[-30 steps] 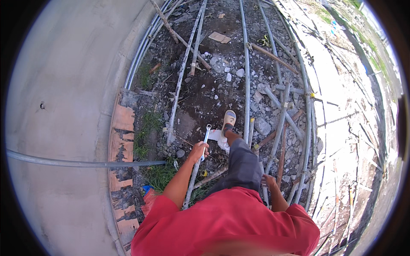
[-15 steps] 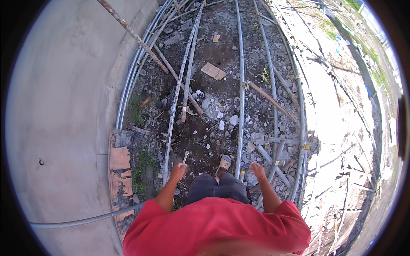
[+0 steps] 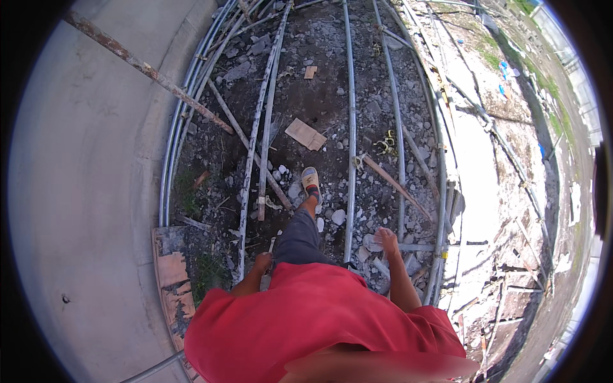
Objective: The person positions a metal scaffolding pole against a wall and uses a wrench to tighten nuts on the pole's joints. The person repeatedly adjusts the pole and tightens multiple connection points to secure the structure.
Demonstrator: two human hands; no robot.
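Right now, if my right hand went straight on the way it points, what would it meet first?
Probably the brown pole ahead, though depth is unclear: your right hand may be higher and pass over it.

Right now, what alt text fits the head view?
A red-shirted person, seen from above, grips a slim metal tool in the left hand; the right hand looks empty. One sandalled foot is forward over rubble-strewn ground among metal pipes, grey wall at left.

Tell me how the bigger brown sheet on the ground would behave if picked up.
The sheet is probably light for its size, since it looks thin. It may stay fairly stiff, as it lies flat without obvious sagging. It's unlikely to roll, given its angular shape.
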